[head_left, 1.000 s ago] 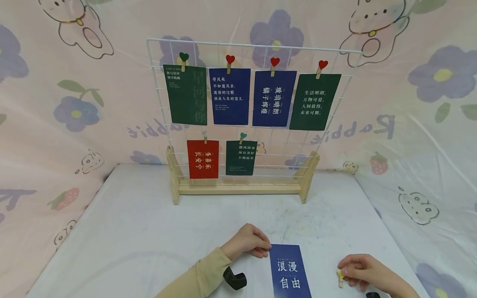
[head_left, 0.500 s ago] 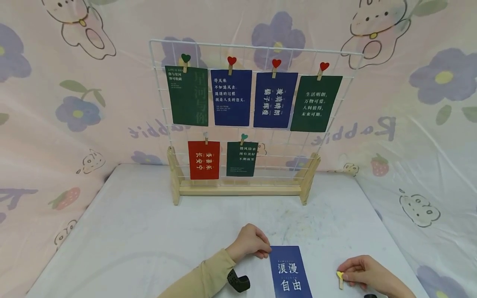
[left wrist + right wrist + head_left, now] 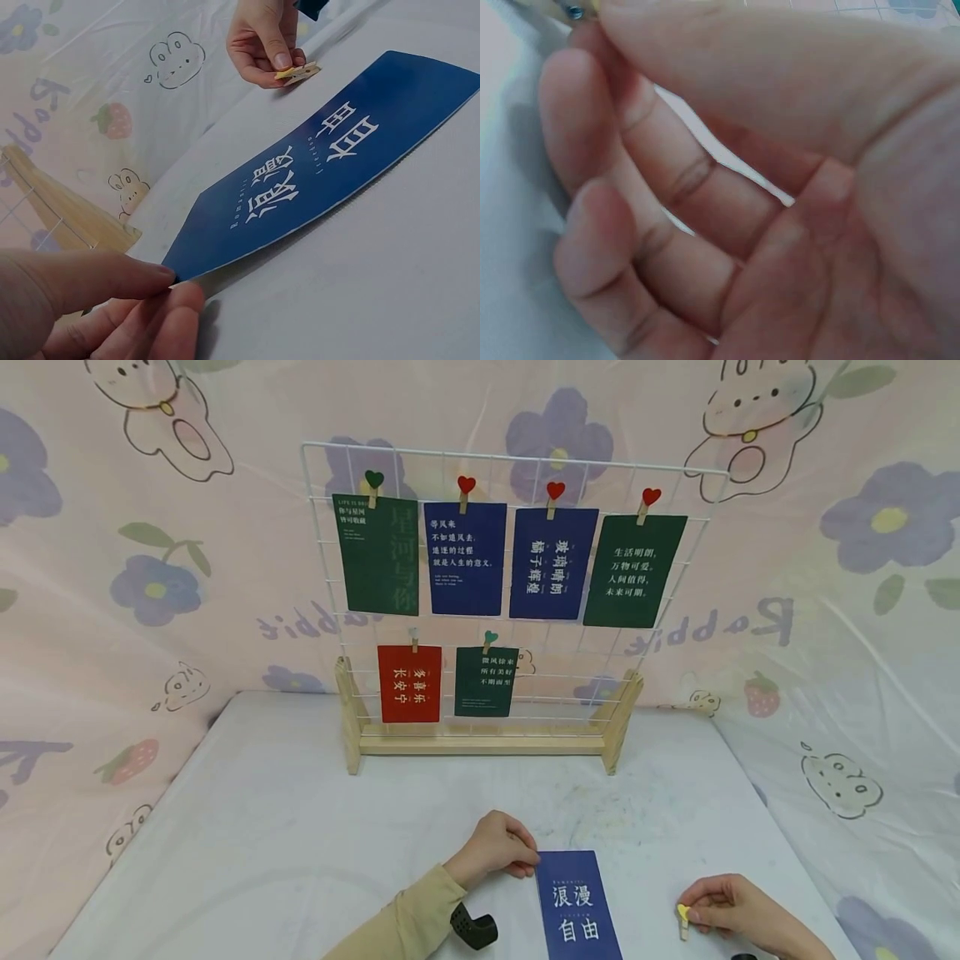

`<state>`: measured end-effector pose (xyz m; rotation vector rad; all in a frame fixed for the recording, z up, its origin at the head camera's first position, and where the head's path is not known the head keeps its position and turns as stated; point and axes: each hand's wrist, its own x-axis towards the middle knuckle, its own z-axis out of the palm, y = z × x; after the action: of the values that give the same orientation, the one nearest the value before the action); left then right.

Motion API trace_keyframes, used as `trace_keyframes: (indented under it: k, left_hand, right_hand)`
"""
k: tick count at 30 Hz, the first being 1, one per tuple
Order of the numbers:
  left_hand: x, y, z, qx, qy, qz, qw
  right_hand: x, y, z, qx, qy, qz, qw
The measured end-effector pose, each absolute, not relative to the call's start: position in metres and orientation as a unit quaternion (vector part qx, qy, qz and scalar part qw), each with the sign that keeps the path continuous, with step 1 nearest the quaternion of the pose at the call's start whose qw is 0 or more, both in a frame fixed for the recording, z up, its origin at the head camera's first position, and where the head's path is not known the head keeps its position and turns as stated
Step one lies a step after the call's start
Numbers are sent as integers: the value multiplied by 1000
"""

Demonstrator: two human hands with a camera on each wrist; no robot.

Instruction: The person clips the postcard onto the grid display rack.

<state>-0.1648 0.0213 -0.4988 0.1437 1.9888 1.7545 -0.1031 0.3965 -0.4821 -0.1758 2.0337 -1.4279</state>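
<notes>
Between thumb and fingers my left hand (image 3: 497, 845) pinches the upper left corner of a blue card (image 3: 576, 906) with white characters. In the left wrist view the card (image 3: 315, 165) bows a little, and its near edge stands off the white table. To the right, my right hand (image 3: 731, 906) holds a small wooden clothespin (image 3: 683, 922) with a yellow top by thumb and index finger. The right wrist view shows the other fingers of that hand (image 3: 705, 187) loosely curled, with only a bit of the clothespin (image 3: 574, 11) at the top edge.
Behind stands a white wire grid rack (image 3: 517, 460) on a wooden base (image 3: 480, 744). Several green, blue and red cards hang there from clothespins, such as a red card (image 3: 409, 684). A black curved object (image 3: 474, 928) sits by the left wrist. A patterned cloth (image 3: 825, 693) surrounds the table (image 3: 300, 827).
The left hand and the blue card have shifted slightly left in the view. The right hand keeps the clothespin at nearly the same spot.
</notes>
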Motion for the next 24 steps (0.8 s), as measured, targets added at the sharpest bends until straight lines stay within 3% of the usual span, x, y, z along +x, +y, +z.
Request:
trace_keyframes:
  k: [9, 18, 24]
  left_hand:
    - [-166, 20, -498, 46, 718, 651, 241]
    - [-172, 10, -497, 33, 665, 688, 289]
    - [-176, 3, -496, 23, 651, 703, 287]
  right_hand:
    - [-103, 396, -480, -83, 788, -532, 299]
    - [-108, 400, -476, -68, 800, -520, 291]
    - [-113, 394, -474, -55, 805, -519, 284]
